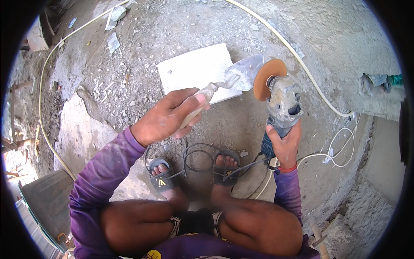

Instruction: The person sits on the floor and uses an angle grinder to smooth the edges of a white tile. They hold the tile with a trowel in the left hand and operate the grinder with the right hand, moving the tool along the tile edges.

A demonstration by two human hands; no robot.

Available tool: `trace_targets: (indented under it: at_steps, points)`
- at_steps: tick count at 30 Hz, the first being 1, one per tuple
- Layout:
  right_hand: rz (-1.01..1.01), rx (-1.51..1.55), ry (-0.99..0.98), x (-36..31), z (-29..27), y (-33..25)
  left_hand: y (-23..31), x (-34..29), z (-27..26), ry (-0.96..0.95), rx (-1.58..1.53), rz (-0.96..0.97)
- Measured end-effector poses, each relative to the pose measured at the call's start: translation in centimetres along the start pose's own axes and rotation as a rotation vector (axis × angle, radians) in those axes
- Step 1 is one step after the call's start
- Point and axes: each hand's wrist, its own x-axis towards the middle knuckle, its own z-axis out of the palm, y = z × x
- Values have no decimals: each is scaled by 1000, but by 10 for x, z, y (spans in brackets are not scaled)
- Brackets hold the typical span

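My left hand [172,113] is closed round the handle of a trowel [245,72], thumb along the top. The trowel's grey metal blade points to the right, over the edge of a white board [194,67] on the ground. In my right hand [285,144] is an angle grinder [282,105], gripped by its dark body with the worn metal head upward. Its orange-brown disc [269,80] stands on edge close to the trowel blade's far edge; whether they touch I cannot tell. A dark cord [254,163] runs from the grinder's lower end.
Loops of dark cord lie round my sandalled feet [226,164]. A pale hose [297,56] curves across the ground at right, and another [44,82] at left. A thin white cable [345,149] coils near the right wall. Rubble and scraps [113,43] litter the dirt floor.
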Motion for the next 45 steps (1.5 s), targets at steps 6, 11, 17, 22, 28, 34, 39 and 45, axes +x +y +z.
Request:
trace_targets:
  at_steps: [6,11,17,22,28,34,39,45]
  points:
    - [-106,-60,41,-1,7,0,-3,3,6,31,16,15]
    - [-182,-200,72,-2,10,-1,-2,2,11,56,-50,-21]
    - [-150,-213,96,-1,11,1,-2,1,18,65,-115,-47]
    - [-137,-330,96,-7,12,2,6,1,19,38,-172,-68]
    - [-121,-285,141,-3,16,5,1,0,14,43,-266,-120]
    - [-138,-289,127,-2,14,4,3,0,17,51,-264,-141]
    - [-117,-306,113,-7,15,3,1,2,19,34,-274,-157]
    - [-105,-142,129,1,11,12,-2,2,13,45,-55,-75]
